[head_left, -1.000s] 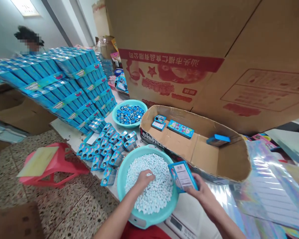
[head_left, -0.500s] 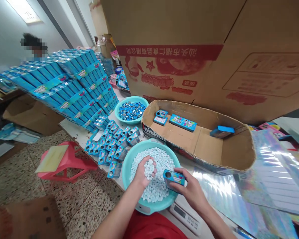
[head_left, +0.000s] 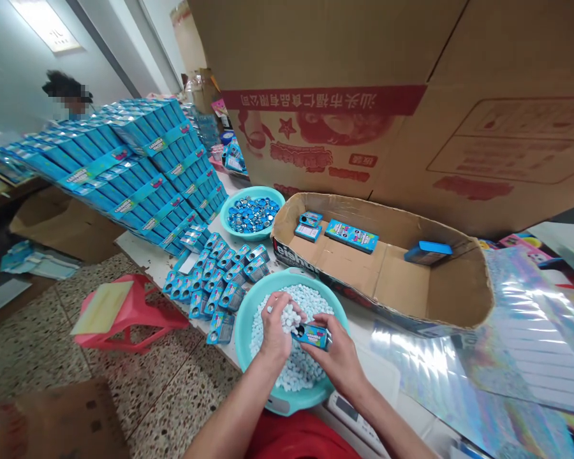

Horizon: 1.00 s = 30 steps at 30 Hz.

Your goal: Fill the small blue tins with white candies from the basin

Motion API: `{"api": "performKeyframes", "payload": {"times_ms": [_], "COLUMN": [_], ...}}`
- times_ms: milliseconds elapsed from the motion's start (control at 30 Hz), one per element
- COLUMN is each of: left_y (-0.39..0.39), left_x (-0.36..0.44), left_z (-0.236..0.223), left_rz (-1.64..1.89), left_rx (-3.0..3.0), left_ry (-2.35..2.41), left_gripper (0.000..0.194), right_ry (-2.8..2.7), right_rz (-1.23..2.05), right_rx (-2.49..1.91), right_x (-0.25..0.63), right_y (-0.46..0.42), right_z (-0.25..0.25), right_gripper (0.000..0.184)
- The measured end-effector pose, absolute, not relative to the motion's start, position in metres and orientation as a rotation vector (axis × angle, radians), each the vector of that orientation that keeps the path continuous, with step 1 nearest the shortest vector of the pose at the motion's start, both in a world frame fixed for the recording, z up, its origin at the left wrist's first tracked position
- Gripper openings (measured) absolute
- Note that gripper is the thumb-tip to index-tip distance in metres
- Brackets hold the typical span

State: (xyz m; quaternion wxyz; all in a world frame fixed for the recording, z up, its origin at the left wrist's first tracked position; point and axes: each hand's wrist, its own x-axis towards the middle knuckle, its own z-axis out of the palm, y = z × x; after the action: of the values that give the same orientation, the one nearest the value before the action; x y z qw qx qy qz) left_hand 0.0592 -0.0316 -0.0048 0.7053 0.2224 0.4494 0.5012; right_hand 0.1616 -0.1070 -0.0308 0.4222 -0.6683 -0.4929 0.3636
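Observation:
A turquoise basin (head_left: 245, 347) full of small pale blue candies (head_left: 296, 376) stands in front of me. My left hand (head_left: 278, 328) is cupped above it, closed round a heap of the same candies (head_left: 289, 317). A small blue printed box (head_left: 314, 336) with a round opening is gripped by my right hand (head_left: 339, 350). The box is tilted, its opening close against the candies at my left fingers. Left of the basin several similar boxes (head_left: 220, 327) are lined up with their round holes showing.
Behind stands a smaller turquoise bowl (head_left: 224, 217) of blue round caps (head_left: 253, 213). A low cardboard tray (head_left: 402, 280) holds a few boxes. Packed boxes (head_left: 138, 172) are stacked at left, near a pink stool (head_left: 148, 319). A scale (head_left: 349, 411) sits by the basin; a person (head_left: 69, 95) is beyond.
My right hand has moved left with the box, bringing its opening against the candies. My left hand has turned and tipped toward the box.

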Motion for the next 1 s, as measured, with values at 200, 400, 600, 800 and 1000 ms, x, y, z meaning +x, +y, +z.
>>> {"api": "performKeyframes", "payload": {"times_ms": [200,400,600,800,1000], "left_y": [-0.029,-0.028,-0.027,-0.025,-0.023], "left_x": [0.060,0.057,0.056,0.056,0.059], "left_z": [-0.001,-0.005,-0.009,-0.011,-0.010], "left_rz": [1.113,1.130,1.136,1.155,1.177], "left_rx": [0.542,0.569,0.620,0.604,0.616], "left_ry": [1.080,1.100,1.109,1.122,1.107], "left_gripper": [0.027,0.025,0.025,0.027,0.027], "right_ry": [-1.222,-1.272,-1.380,-1.377,-1.386], "right_rz": [0.904,0.809,0.720,0.698,0.681], "right_rx": [-1.714,-1.726,-1.726,-1.743,-1.766], "right_x": [0.161,0.159,0.156,0.157,0.161], "right_y": [-0.101,-0.098,-0.096,-0.093,-0.089], "right_z": [-0.032,-0.035,-0.032,-0.034,-0.035], "right_gripper": [0.038,0.037,0.039,0.040,0.042]}}
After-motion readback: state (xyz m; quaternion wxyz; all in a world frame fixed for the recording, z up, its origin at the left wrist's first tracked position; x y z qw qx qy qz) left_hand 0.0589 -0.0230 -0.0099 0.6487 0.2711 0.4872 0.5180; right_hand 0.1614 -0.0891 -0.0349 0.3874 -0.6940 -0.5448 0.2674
